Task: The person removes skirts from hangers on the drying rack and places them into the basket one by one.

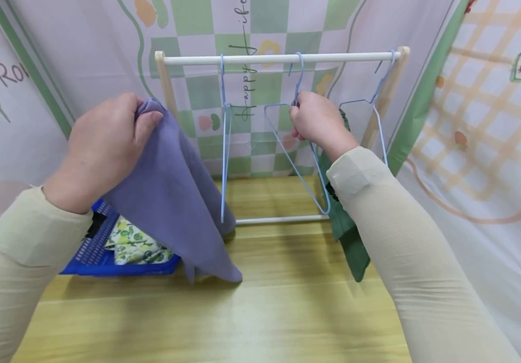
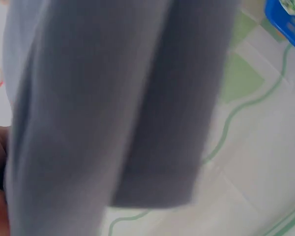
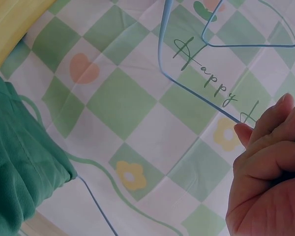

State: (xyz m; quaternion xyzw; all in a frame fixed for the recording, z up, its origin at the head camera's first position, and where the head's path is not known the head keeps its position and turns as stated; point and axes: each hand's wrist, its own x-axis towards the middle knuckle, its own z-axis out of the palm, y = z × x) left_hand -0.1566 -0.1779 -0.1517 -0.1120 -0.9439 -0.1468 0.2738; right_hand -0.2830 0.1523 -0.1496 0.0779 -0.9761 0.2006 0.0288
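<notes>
My left hand pinches the top edge of a grey-purple cloth garment, which hangs down past the blue basket to just above the table. In the left wrist view the garment fills much of the picture, blurred. My right hand grips the neck of the middle light-blue clothes hanger, whose hook is over the rack's top bar. The right wrist view shows the curled fingers of the right hand near the hanger's wire.
The rack's white top bar bears another blue hanger at left and a third hanger at right. A green garment hangs at right, partly behind my arm. A blue basket holds a lemon-print cloth.
</notes>
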